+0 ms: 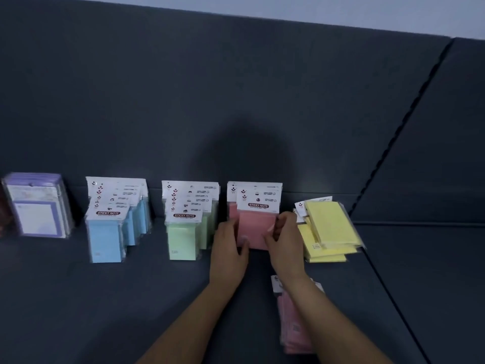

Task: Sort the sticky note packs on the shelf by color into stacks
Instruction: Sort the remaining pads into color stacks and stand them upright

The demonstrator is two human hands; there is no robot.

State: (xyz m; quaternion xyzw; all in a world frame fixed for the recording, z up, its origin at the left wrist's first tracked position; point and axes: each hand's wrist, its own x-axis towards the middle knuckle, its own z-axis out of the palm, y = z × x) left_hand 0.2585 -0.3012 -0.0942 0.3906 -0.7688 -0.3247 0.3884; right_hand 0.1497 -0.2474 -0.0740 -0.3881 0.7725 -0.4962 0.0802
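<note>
Pale wall [341,11] above dark padded back panel [210,88], diagonal seam [410,114] at right.

**Both hands up front, side by side**

My bare forearms reach in from below, closing toward each other. Left hand [231,248] grips the pink pack [256,229] at its left edge, thumb across the front. Right hand [284,243] pinches the right edge, fingers [279,223] curled.

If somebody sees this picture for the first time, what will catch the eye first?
The two hands in the middle: the left hand and the right hand hold a pink pack upright at the front of its row. Rows of blue packs and green packs stand to the left, while yellow packs lie flat on the right. A pink pile lies under the right forearm.
</note>
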